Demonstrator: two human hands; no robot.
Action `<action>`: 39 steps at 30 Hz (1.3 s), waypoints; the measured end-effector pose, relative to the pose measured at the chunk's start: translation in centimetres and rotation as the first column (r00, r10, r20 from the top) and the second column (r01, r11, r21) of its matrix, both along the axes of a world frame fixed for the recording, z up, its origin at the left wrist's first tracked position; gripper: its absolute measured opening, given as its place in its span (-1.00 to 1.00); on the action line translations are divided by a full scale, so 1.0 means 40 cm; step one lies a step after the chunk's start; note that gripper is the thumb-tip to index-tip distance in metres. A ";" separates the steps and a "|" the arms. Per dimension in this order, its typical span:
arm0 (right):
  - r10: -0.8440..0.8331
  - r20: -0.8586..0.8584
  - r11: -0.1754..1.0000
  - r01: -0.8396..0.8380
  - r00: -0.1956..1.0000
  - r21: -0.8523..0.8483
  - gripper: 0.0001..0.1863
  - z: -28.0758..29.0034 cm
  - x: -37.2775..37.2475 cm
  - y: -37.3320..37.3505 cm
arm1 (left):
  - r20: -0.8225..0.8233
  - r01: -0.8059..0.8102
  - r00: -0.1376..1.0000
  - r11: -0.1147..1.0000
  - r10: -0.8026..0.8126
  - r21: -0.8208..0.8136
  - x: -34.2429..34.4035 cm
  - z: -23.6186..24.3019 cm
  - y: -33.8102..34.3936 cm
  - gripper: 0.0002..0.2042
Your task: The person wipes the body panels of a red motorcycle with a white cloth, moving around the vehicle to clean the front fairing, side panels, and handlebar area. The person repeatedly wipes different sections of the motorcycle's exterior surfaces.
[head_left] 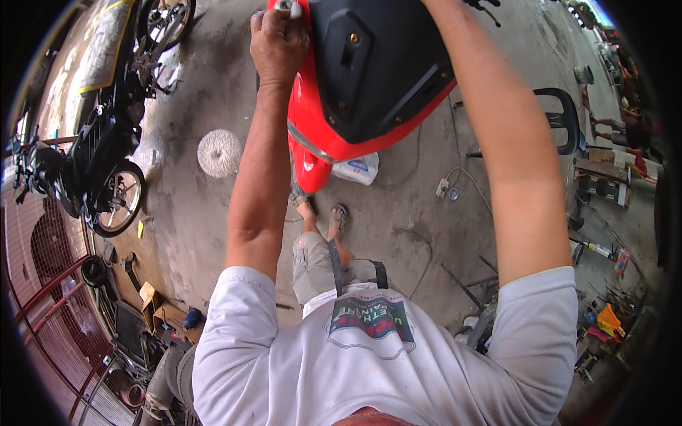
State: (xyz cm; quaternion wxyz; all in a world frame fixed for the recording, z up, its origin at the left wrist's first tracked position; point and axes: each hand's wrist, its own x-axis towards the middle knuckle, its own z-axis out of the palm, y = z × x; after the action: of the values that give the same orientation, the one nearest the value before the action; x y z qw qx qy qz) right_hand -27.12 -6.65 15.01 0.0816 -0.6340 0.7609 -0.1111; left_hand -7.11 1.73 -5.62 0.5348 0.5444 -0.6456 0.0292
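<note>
In front of me is the red and black front end of a motorcycle (383, 71), with a black panel dotted with small screws and a red fender (310, 170) below. My left hand (279, 46) is closed at the upper left edge of the red bodywork. A small whitish thing (288, 8) shows at its fingertips, cut by the top of the picture, so I cannot make out what it is. My right forearm (490, 92) reaches up past the right side of the black panel, and its hand lies beyond the top edge.
A dark motorcycle (92, 156) stands at the left by red metal bars. On the concrete floor are a round white fluffy pad (219, 153), a white bag (361, 169), a power cord with a socket (442, 188) and a black chair (565, 121). Tools and parts clutter both sides.
</note>
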 end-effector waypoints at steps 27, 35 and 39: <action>0.113 -0.023 0.994 -0.113 0.993 0.012 -0.10 0.004 0.032 -0.005 | 0.086 -0.007 0.996 0.984 0.023 -0.179 0.035 0.109 -0.124 -0.89; 0.023 0.015 1.000 -0.023 1.000 0.018 -0.13 -0.003 -0.022 0.030 | -0.056 0.015 0.998 0.993 -0.009 0.116 -0.029 -0.216 0.329 -0.81; 0.057 0.032 0.998 -0.057 0.998 -0.002 -0.14 0.016 0.013 0.033 | 0.193 0.023 0.981 0.999 -0.013 -0.049 0.056 0.008 -0.091 -0.96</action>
State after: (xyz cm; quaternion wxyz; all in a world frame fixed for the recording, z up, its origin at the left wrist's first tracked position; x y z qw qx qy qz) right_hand -26.60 -5.31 15.65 0.0968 -0.6538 0.7409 -0.1193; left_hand -4.88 -1.92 -5.28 0.4836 0.5193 -0.6983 0.0934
